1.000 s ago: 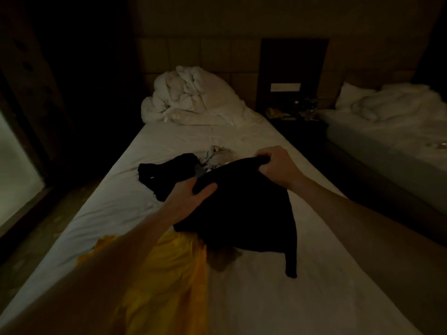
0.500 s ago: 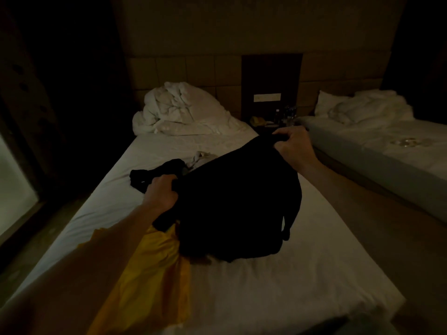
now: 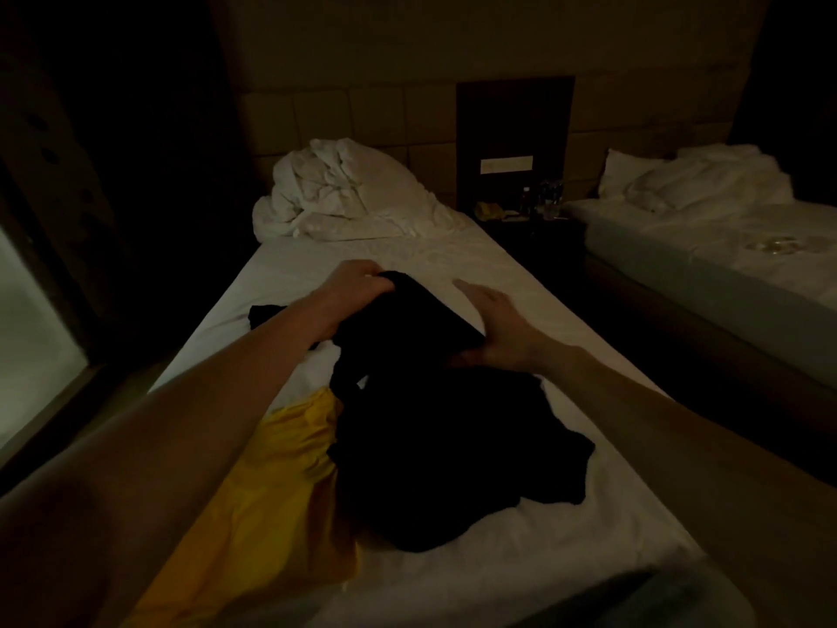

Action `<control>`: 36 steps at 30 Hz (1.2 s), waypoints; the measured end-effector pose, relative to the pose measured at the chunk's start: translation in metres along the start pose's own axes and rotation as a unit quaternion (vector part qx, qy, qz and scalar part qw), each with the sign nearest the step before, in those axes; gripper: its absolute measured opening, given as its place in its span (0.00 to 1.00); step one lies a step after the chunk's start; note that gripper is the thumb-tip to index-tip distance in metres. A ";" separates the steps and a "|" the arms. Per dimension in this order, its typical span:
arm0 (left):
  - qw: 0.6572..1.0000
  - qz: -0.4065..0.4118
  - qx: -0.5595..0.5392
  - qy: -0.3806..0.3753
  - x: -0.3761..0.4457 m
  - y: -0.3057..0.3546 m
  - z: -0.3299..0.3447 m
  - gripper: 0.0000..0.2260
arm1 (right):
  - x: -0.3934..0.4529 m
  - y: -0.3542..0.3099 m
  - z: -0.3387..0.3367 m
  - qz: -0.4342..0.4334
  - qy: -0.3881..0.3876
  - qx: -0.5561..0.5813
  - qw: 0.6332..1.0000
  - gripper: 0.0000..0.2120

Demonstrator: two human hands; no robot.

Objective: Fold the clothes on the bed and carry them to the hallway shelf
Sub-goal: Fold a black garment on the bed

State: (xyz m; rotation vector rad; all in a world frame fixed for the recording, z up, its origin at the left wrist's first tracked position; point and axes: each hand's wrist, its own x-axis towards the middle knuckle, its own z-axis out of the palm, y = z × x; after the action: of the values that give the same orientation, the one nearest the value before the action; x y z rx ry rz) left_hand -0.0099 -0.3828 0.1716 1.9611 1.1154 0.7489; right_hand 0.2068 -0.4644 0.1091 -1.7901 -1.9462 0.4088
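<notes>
Folding the black garment (image 3: 435, 428) on the bed (image 3: 566, 555), a fold in hand and the carrying not yet begun.

The left hand (image 3: 358, 287) grips the garment's far edge, fingers curled over the cloth; the right hand (image 3: 498, 328) lies along the fold's right side with fingers straight and together, thumb tucked under the cloth edge; the garment sits mid-mattress, its upper part lifted between the two hands, its lower part rumpled on the sheet and overlapping a yellow garment (image 3: 271, 482) at its left; another dark piece (image 3: 265, 314) lies just beyond the left forearm; the next move likely calls for laying the held edge down flat and pressing the crease smooth; in this dim light the seams are hard to tell.
</notes>
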 end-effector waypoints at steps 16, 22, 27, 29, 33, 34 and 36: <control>0.970 -0.040 -0.113 -0.212 -0.022 -0.141 0.065 0.30 | 0.032 -0.052 0.018 0.063 0.272 0.178 0.944 0.12; 0.984 -0.005 -0.074 -0.162 -0.012 -0.151 0.055 0.11 | 0.027 -0.042 -0.004 0.085 0.239 0.279 0.926 0.15; 0.979 -0.044 -0.125 -0.154 -0.017 -0.142 0.042 0.12 | 0.022 -0.029 -0.022 0.082 0.229 0.287 0.927 0.13; 0.975 -0.062 -0.147 -0.156 -0.019 -0.139 0.040 0.07 | 0.018 -0.026 -0.024 0.094 0.214 0.305 0.923 0.14; 0.955 -0.048 -0.187 -0.226 -0.027 -0.134 0.055 0.29 | 0.019 -0.029 -0.017 0.126 0.220 0.355 0.900 0.19; 0.955 -0.033 -0.165 -0.245 -0.030 -0.132 0.060 0.30 | 0.021 -0.031 -0.015 0.133 0.229 0.349 0.899 0.26; 0.956 -0.011 -0.081 -0.282 -0.037 -0.123 0.070 0.24 | 0.023 -0.034 -0.014 0.152 0.233 0.341 0.898 0.34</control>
State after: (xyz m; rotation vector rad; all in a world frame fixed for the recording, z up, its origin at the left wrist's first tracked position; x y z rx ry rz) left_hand -0.0274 -0.3955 0.0269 1.8491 0.7012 0.2242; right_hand 0.1842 -0.4470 0.1409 -1.5209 -1.0130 0.6059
